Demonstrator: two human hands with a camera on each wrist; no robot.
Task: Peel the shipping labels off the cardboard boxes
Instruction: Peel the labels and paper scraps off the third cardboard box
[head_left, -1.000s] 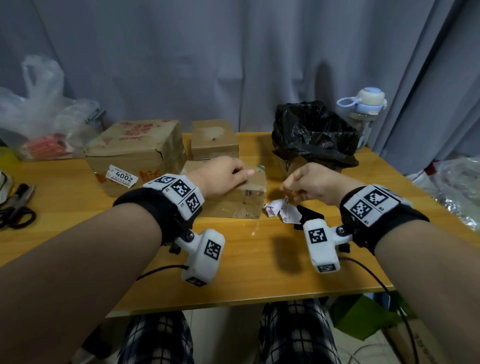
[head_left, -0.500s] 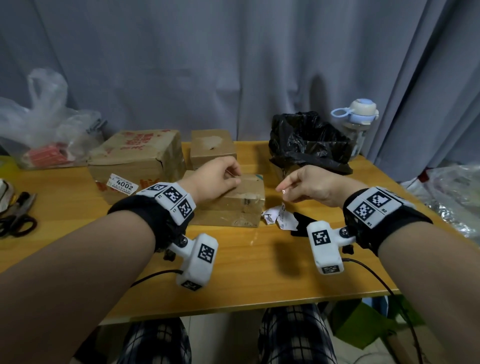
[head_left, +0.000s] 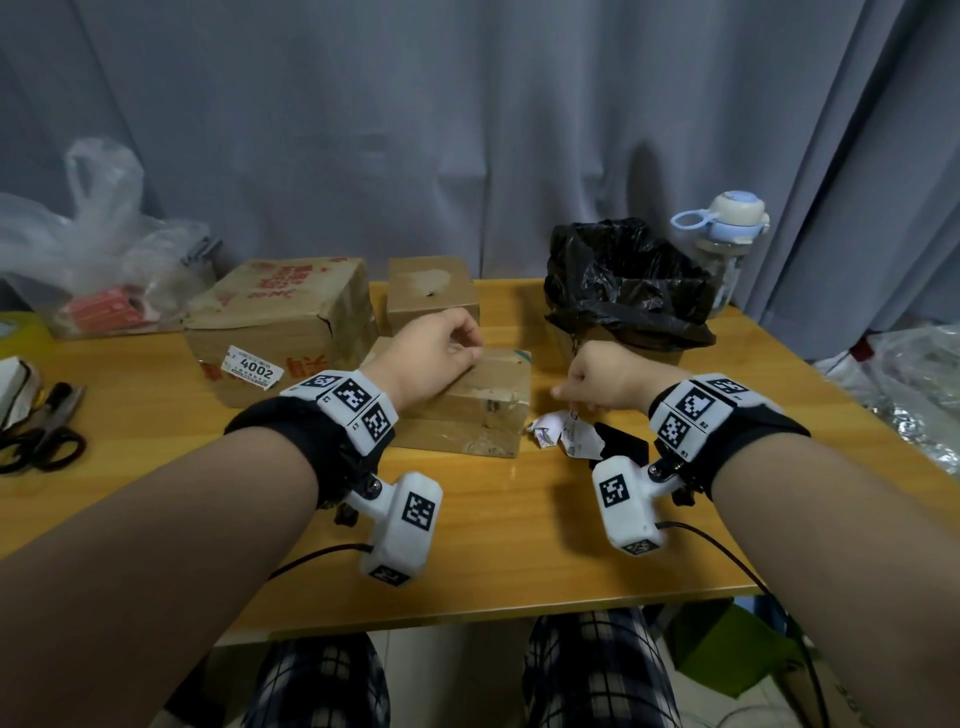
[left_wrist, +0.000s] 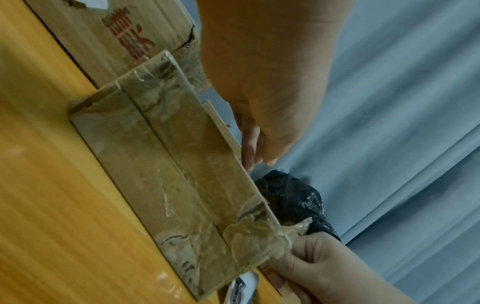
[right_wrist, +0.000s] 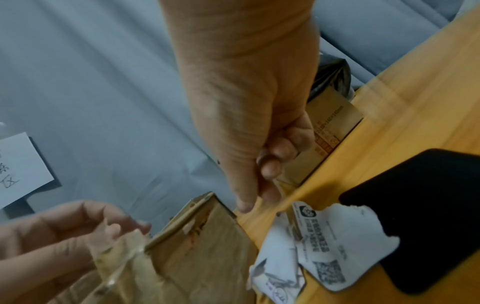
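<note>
Since a second ago, right hand (head_left: 608, 382) has dropped toward the torn label (head_left: 566, 434) on the counter (head_left: 519, 545), fingers curled, holding nothing clear. Left hand (head_left: 431, 353) rests curled on the centre box (head_left: 483, 410).

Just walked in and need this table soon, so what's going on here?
A person is stripping labels from cardboard boxes. The left hand rests on the flat box; the right hand hovers beside its corner, fingers curled, near torn label scraps on the table. The bigger box still carries a 4002 sticker.
</note>
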